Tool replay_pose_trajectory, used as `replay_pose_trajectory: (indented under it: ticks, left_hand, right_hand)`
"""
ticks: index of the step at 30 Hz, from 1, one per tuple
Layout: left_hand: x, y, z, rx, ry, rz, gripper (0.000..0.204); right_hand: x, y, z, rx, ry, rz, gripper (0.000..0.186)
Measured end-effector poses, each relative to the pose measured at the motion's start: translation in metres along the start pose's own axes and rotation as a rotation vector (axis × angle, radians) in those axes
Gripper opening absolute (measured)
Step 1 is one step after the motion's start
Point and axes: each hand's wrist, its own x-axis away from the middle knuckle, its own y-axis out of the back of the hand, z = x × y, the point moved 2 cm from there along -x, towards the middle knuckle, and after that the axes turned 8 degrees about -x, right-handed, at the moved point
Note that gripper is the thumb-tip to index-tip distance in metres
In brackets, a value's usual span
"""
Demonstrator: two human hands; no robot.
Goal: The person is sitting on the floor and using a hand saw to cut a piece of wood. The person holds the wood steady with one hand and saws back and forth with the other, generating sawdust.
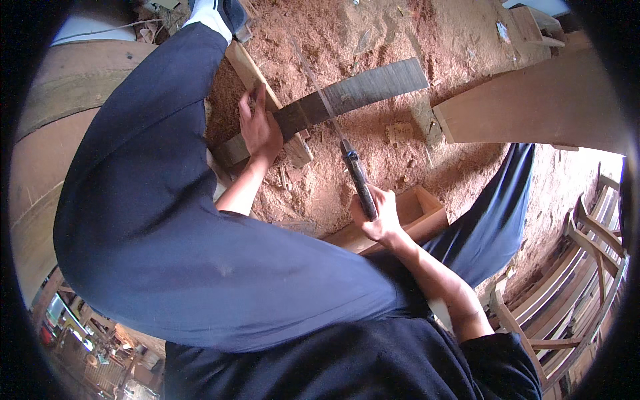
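A dark grey-brown wooden plank (377, 85) lies slantwise across a pale wooden batten (248, 67) on the ground. My left hand (261, 133) rests on the plank's left part, its fingers reaching over the far edge beside the batten. In my right hand (379, 215) is a handsaw (357, 175), the fingers wrapped round its dark handle. The thin saw blade points away from me and crosses the plank near its middle, to the right of the batten. Whether its teeth are in the wood I cannot tell.
Sawdust (373, 33) covers the ground. A wooden box (430, 212) stands close by my right hand. At the right are a broad board (527, 103) and a rack of timber strips (567, 287). My shoe (233, 15) is at the batten's far end; curved boards (73, 73) lie left.
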Motion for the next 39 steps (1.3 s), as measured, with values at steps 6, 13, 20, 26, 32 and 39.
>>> replay_pose_trajectory:
  ticks: [6, 13, 20, 26, 32, 39]
  left_hand:
    - [0.003, -0.005, 0.017, -0.049, -0.045, -0.024, 0.062]
    - [0.0, 0.004, 0.008, -0.032, 0.001, -0.02, 0.061]
    - [0.001, -0.004, 0.008, 0.051, -0.029, -0.019, 0.062]
    - [0.004, -0.004, 0.003, -0.013, -0.039, 0.009, 0.065]
    - [0.001, -0.004, 0.006, 0.041, -0.147, -0.05, 0.065]
    - [0.003, -0.007, 0.009, 0.075, -0.051, -0.003, 0.065]
  right_hand:
    - [-0.059, -0.015, 0.015, -0.106, -0.192, 0.044, 0.012]
    - [-0.02, -0.012, -0.002, -0.027, -0.037, 0.033, 0.008]
    - [0.007, 0.004, 0.002, -0.023, -0.058, 0.099, 0.009]
    - [-0.05, -0.007, 0.012, -0.09, -0.17, 0.065, 0.012]
    - [0.01, 0.01, 0.0, -0.142, -0.136, 0.127, 0.009]
    - [-0.041, 0.004, 0.027, -0.058, -0.165, 0.069, 0.012]
